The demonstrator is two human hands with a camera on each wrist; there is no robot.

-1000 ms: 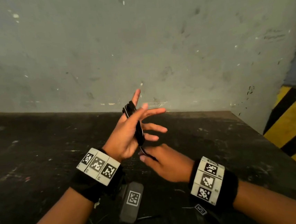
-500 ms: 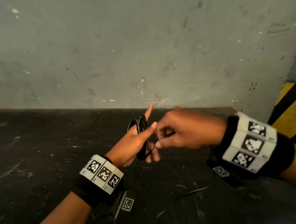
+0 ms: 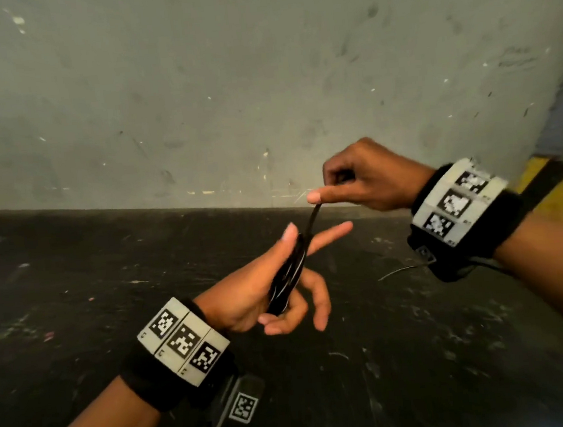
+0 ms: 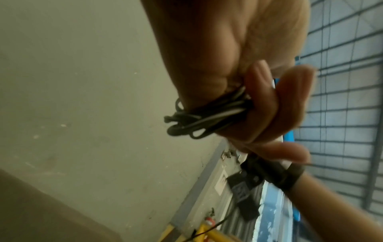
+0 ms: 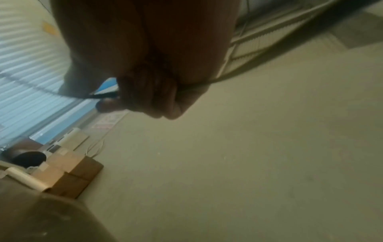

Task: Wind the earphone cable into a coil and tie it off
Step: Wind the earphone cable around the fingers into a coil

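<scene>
The black earphone cable is wound into a long coil across my left palm. My left hand holds it with the lower fingers curled round the coil, while the thumb and index finger point out straight. In the left wrist view the coil sits bunched under those curled fingers. A free strand rises from the coil's top to my right hand, which pinches it above and to the right of the left hand. In the right wrist view the fingers are curled, with the strand running out to both sides.
Both hands hover over a dark, scuffed tabletop that ends at a grey wall. A yellow-and-black striped patch lies past the table's right end. Cardboard boxes show in the right wrist view.
My right hand came from under the left hand, took the cable's free strand and rose up and to the right, drawing it taut above the coil. The left hand's fingers closed on the coil.
</scene>
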